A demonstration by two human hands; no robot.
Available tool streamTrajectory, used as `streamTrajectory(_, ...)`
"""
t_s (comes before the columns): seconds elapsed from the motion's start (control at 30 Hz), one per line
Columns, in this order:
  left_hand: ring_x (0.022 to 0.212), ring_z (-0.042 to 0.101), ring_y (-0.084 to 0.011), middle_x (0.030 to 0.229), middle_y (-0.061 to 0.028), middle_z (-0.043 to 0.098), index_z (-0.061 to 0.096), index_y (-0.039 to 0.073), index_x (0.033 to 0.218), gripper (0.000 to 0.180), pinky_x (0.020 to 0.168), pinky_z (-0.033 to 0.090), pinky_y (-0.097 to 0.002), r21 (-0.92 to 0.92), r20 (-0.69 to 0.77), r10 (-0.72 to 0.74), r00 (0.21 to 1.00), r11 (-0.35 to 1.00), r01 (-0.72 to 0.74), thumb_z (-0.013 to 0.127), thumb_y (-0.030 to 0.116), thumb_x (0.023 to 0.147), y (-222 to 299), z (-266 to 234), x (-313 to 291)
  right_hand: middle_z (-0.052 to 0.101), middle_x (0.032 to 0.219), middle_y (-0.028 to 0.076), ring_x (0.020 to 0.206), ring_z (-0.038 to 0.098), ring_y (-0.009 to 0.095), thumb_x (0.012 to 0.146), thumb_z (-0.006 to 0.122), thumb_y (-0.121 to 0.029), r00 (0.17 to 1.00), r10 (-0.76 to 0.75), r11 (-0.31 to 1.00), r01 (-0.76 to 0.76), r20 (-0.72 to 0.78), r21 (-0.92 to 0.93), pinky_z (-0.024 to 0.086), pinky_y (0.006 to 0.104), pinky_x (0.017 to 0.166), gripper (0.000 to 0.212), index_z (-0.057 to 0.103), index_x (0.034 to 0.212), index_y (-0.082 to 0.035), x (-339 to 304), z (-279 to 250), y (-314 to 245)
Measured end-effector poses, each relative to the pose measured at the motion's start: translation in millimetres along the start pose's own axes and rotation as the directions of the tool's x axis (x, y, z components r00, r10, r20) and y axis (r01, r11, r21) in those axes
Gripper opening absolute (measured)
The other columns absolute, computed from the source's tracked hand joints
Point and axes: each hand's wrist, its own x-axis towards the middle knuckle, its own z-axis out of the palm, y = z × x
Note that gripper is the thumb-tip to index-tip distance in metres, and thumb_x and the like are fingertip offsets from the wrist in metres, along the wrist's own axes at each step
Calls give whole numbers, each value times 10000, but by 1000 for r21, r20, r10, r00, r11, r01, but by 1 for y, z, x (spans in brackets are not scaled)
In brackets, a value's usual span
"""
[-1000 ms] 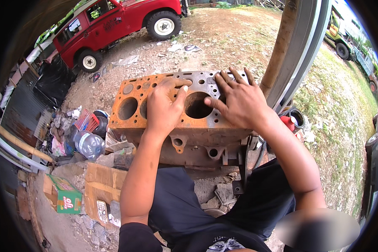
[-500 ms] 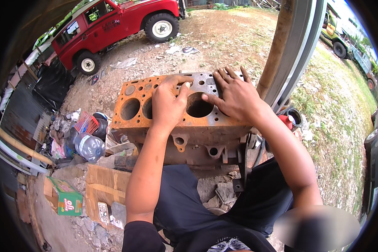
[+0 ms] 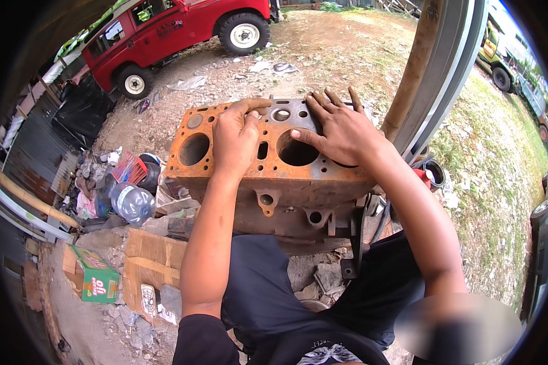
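An engine block [image 3: 225,177] stands in front of me between my knees, its top face crossed by large cylinder bores and small holes. Rust covers the left and front of that face; the far right part is grey bare metal. My left hand [image 3: 236,139] rests on the middle of the top, over a bore, with fingers bent and thumb close to the index finger. Whatever it may pinch is too small to make out. Flat on the grey right end lies my right hand [image 3: 342,131], fingers spread, its thumb reaching over the rim of a bore [image 3: 297,152].
A metal post [image 3: 435,73] rises just past the block's right end. At left lie a clear plastic bottle [image 3: 133,204], a red basket [image 3: 129,167], a green carton [image 3: 97,280] and flattened cardboard [image 3: 154,261]. A red off-road vehicle [image 3: 176,30] is parked beyond, on gravelly ground.
My left hand has slid a little left across the block, uncovering a slot and more of the face beside it. My right hand stays spread in place. The whole view has shifted slightly.
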Motion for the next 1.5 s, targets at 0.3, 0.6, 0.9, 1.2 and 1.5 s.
streamTrajectory(0.3,1144,740,-194,1184,-117,822,814,-2,1235,306,1073,524,-342,-73,1,-1,1000,997,1,582,-7,1036,-6,-8,-2,696,1522,173,1464,626,344,1115,499,-243,988,-90,996,87,-128,-27,266,691,1315,480,650,1539,-75,-28,-3,14)
streamTrajectory(0.6,1065,772,-269,1124,-140,823,830,19,1134,230,995,570,-384,77,37,156,987,984,-158,626,4,1029,4,12,-13,845,1104,187,1015,819,324,854,777,-19,976,-95,953,145,-194,267,651,448,946,415,837,1264,-47,-16,-36,37)
streamTrajectory(0.9,1012,765,-302,1070,-150,797,832,25,1111,182,933,587,-394,-90,141,193,971,979,-182,681,15,1011,28,30,-28,868,1094,136,917,819,194,947,696,-162,947,302,783,-178,-113,596,632,364,913,360,868,1260,-114,-64,-51,100)
streamTrajectory(1.2,1122,758,-219,1138,-123,820,822,2,1150,212,1044,552,-363,-147,313,189,931,978,-149,646,13,1032,35,46,-34,642,1533,299,1352,666,467,1139,580,-506,989,128,983,-116,-80,144,521,528,1161,692,621,1517,73,-107,-46,31)
streamTrajectory(1.5,1145,757,-206,1157,-120,826,817,-16,1188,278,1076,547,-362,-242,346,92,934,970,-6,592,-20,1025,39,52,-38,524,1661,313,1531,541,427,1103,421,-764,971,237,971,-236,-22,40,383,524,1304,1006,450,1651,79,-83,-25,38)
